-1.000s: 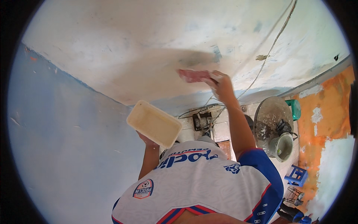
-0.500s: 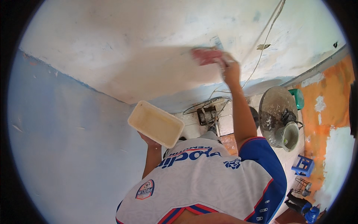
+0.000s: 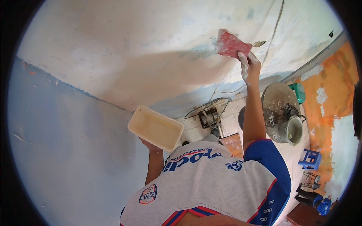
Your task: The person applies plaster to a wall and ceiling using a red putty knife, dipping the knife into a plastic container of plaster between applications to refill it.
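My right hand (image 3: 250, 67), smeared with white, reaches up and pinches one edge of a red flat putty scraper (image 3: 230, 43). The scraper's face, coated in whitish residue, lies at or close against the pale wall (image 3: 151, 41); I cannot tell whether it touches. Low on the left, my left hand (image 3: 151, 144) supports a cream rectangular plastic tub (image 3: 132, 126) from beneath, tilted so its inside shows. Its fingers are mostly hidden by the tub. Pale residue coats the tub's inside.
A blue wall (image 3: 68, 143) meets the pale one at left. At right stand a round, splattered table (image 3: 272, 98), a grey bucket (image 3: 293, 132), a green container (image 3: 298, 92) and a blue stool (image 3: 310, 159). A cable hangs down the wall. Another person (image 3: 322, 205) is at lower right.
My right hand and the red scraper have moved right and the scraper has turned, its face showing more. The tub has shifted very slightly; my left hand still holds it.
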Motion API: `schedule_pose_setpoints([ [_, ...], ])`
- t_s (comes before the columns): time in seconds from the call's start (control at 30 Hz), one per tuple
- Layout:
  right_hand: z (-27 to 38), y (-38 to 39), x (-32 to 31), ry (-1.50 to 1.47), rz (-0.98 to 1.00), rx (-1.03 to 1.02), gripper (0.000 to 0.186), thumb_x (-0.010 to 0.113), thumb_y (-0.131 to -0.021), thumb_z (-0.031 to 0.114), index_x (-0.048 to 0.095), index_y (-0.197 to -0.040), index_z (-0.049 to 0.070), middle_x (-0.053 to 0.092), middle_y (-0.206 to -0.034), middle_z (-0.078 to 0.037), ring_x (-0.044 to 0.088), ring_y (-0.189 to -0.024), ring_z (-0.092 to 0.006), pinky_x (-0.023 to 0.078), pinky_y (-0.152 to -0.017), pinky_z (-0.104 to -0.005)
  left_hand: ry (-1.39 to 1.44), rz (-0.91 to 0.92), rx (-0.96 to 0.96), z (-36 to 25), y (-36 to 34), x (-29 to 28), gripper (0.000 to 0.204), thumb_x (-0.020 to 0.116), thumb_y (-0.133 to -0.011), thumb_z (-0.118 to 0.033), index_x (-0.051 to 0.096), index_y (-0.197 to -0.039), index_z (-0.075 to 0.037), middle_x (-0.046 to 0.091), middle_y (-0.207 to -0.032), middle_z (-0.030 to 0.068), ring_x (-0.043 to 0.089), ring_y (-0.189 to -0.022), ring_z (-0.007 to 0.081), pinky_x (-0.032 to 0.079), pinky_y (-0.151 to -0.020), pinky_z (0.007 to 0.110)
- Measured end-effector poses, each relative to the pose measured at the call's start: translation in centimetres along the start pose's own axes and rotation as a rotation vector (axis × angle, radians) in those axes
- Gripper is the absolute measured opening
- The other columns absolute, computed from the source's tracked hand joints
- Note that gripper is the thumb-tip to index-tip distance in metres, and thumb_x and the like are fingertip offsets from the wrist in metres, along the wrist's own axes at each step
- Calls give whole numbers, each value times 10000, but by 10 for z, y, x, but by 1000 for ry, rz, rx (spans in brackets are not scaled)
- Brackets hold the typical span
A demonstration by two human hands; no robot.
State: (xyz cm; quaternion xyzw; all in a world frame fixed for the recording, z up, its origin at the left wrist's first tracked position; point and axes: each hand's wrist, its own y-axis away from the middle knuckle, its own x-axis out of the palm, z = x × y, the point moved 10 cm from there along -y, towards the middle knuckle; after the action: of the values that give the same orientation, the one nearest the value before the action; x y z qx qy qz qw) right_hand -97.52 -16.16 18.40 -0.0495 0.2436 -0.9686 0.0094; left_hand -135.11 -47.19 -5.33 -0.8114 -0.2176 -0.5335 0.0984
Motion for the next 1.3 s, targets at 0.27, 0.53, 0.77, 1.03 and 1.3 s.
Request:
schedule_pose_setpoints([
  [0.27, -8, 13, 57, 368, 217, -309, 146, 696, -965, 145, 753, -1023, 24, 739, -978, -144, 700, -897, -208, 539, -820, -381, 6, 22, -4, 10, -1, -7, 744, 477, -995, -674, 451, -1539, -166, 586, -1460, 111, 611, -1275, 365, 517, -1062, 564],
  [0.53, 14, 54, 65, 288, 240, -120, 87, 681, -986, 61, 712, -1044, 3, 668, -956, -74, 620, -753, -128, 517, -583, -290, 9, -45, 62, 10, 3, 10, 617, 413, -1055, -585, 534, -1441, -120, 619, -1385, 78, 627, -1228, 302, 555, -1009, 466],
  [0.77, -3, -3, 8, 290, -57, -173, 162, 660, -1025, 147, 711, -1068, 0, 696, -931, -79, 640, -718, -141, 526, -643, -280, 10, -40, 41, 11, 5, 1, 628, 417, -1048, -600, 540, -1438, -124, 619, -1385, 80, 621, -1237, 300, 555, -1010, 463],
  [1.03, -35, 37, 77, 278, 304, -6, 143, 694, -994, 90, 717, -1090, -15, 724, -968, -53, 666, -791, -150, 542, -679, -284, -14, -121, 21, 18, 11, -8, 607, 416, -1063, -565, 541, -1433, -100, 633, -1368, 90, 639, -1204, 300, 551, -1013, 451],
  [1.3, 8, 32, 22, 199, 13, -150, 126, 649, -1007, 77, 705, -1055, -25, 716, -916, -104, 664, -728, -171, 544, -642, -304, 12, -85, 98, 15, 15, 16, 618, 401, -1064, -573, 519, -1457, -112, 627, -1382, 94, 636, -1218, 315, 543, -1028, 478],
])
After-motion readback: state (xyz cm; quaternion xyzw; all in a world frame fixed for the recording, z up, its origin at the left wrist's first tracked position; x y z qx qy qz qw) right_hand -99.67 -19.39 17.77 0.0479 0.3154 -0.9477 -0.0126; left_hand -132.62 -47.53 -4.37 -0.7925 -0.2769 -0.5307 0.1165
